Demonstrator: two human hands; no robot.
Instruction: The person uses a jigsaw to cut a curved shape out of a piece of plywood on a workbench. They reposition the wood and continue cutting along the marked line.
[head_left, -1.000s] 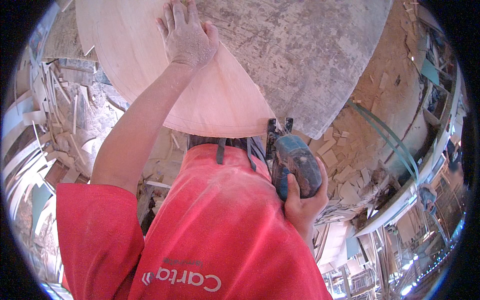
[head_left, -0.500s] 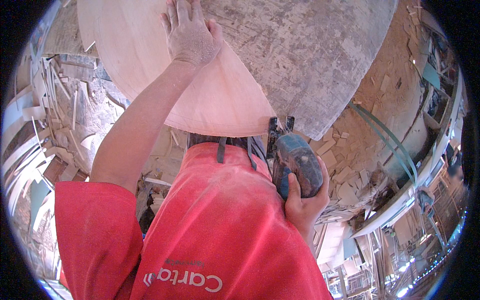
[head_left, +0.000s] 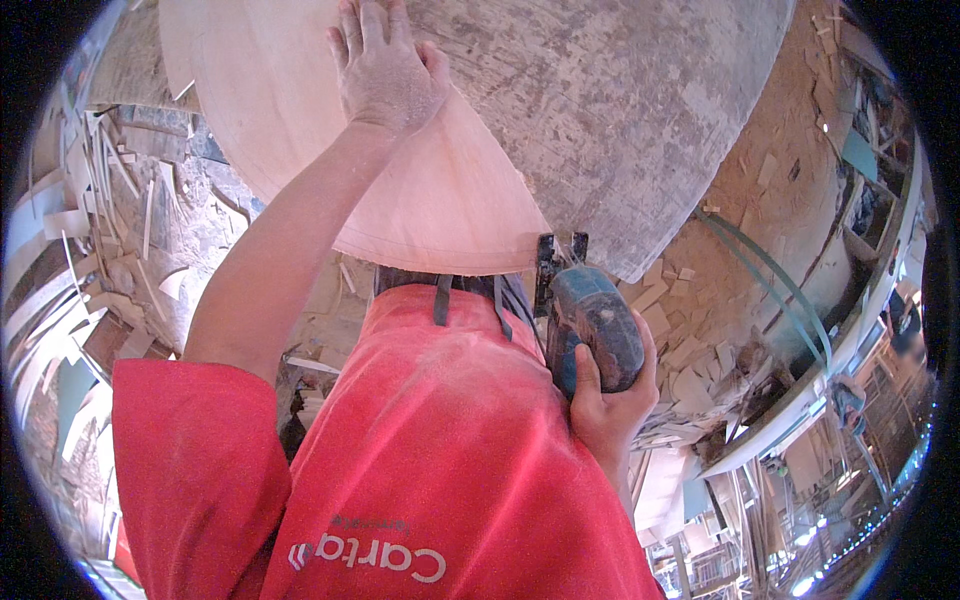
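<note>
Left hand (head_left: 391, 84) spread flat on pale wooden sheet (head_left: 268, 100) left of gray board (head_left: 625, 115), likely steadying sheet; right hand (head_left: 612, 405) grasps blue power tool (head_left: 598, 318) at sheet's near right corner, presumably for control.

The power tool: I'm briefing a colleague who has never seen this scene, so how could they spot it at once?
Start from the red shirt filling the lower middle. At its upper right, by the lower right tip of the pale wooden sheet, the right hand grips the power tool. Its rounded blue-and-black body and dark forked front set it apart from the flat, pale scraps nearby.
</note>
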